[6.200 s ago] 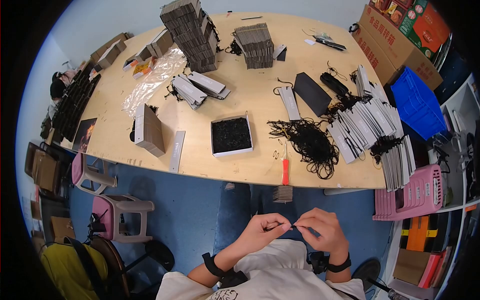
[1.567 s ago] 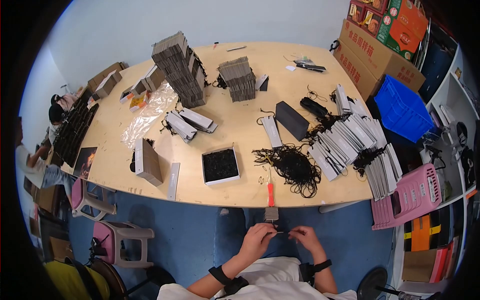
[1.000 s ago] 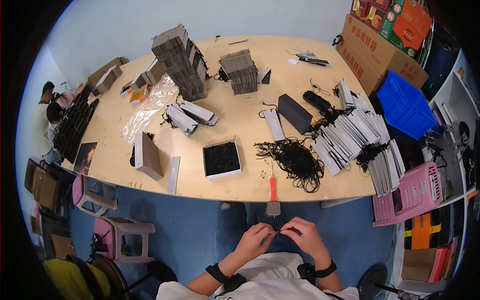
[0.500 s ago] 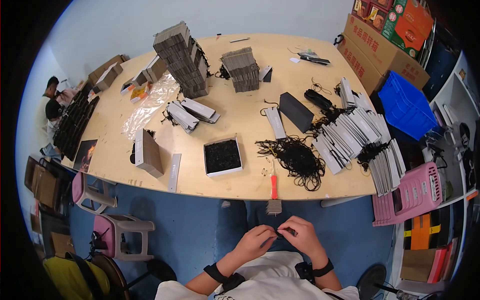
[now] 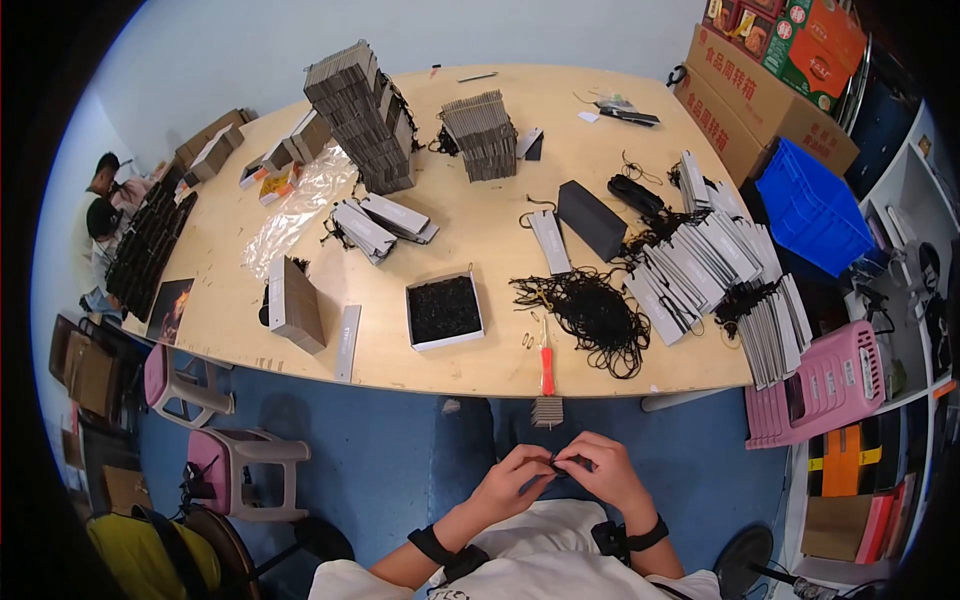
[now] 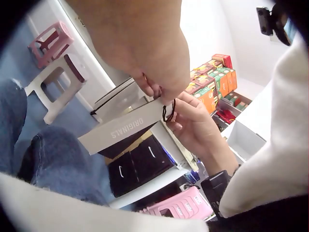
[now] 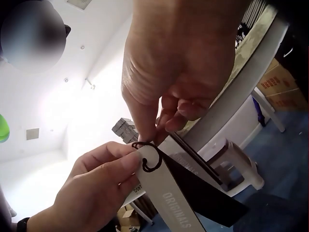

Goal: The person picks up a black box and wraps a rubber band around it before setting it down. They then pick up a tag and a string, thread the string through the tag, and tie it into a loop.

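Observation:
My left hand and right hand meet fingertip to fingertip in front of my body in the head view. In the right wrist view, the left thumb and fingers pinch the top end of a long light-grey hang tag printed ORIGINALS. A black panel spreads out beside it. A thin black cord loops at the tag's top, by the right hand's fingertips, which pinch it close to the left thumb. The left wrist view shows the cord between both hands and the tag sloping down to the left.
On the table stand tall tag stacks, a box of black bits, a tangle of black cords, fanned grey tags and a red-handled tool. A pink stool stands left; a blue crate stands right.
About 1.6 seconds ago the right hand was apart from the left; it has come in to meet it. Over the last second the hands stay together with small finger movements.

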{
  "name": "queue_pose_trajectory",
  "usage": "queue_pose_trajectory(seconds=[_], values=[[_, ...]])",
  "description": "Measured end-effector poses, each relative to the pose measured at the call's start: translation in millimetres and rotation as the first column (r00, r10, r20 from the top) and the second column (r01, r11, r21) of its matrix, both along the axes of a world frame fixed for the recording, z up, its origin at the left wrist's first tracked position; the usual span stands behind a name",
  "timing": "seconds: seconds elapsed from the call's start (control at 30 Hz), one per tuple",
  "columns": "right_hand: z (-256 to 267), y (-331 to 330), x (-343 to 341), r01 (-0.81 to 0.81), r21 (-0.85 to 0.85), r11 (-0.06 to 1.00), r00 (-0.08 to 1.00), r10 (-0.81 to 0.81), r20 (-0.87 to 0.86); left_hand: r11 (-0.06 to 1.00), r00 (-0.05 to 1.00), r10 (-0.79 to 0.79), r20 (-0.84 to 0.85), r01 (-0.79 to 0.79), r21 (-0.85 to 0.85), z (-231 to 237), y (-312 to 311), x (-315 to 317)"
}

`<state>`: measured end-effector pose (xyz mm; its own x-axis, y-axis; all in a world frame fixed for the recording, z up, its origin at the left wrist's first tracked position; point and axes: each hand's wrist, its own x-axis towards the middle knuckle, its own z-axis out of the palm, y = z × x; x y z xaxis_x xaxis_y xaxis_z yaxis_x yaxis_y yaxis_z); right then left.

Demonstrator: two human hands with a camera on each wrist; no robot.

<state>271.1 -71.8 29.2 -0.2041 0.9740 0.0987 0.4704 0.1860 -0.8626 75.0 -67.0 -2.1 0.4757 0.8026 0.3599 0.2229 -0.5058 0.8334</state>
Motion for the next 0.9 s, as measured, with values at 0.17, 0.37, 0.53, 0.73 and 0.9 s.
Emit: queue_pose_trajectory(seconds=[0.17, 0.37, 0.53, 0.73, 0.9], values=[[-2.0, -0.4, -0.5, 0.027, -0.06, 0.998, 0.999, -0.028, -0.022, 1.0, 1.0, -0.014, 0.018, 0.014, 0.021, 0.4, -0.8, 1.5], [-0.7, -0.4, -3.0, 0.077, -0.16, 0.984, 0.994, -0.088, -0.065, 0.972, 0.996, -0.06, -0.059, 0.072, 0.222, -0.8, 1.0, 0.1], [-4.1, -5.3, -3.0, 0.095, -0.07, 0.993, 0.984, -0.105, -0.145, 0.987, 0.999, -0.036, 0.031, 0.031, 0.16, 5.3, -1.7, 2.6], [-6.6, -7.7, -5.8, 0.118, 0.026, 0.993, 0.936, -0.103, -0.335, 0.998, 0.996, 0.044, 0.077, -0.047, 0.037, 6.2, 0.0, 4.1], [-5.0, -7.1, -6.3, 0.115, 0.033, 0.993, 0.92, -0.094, -0.38, 0.98, 0.985, 0.096, 0.142, -0.068, -0.188, 7.8, -4.1, 8.0]])
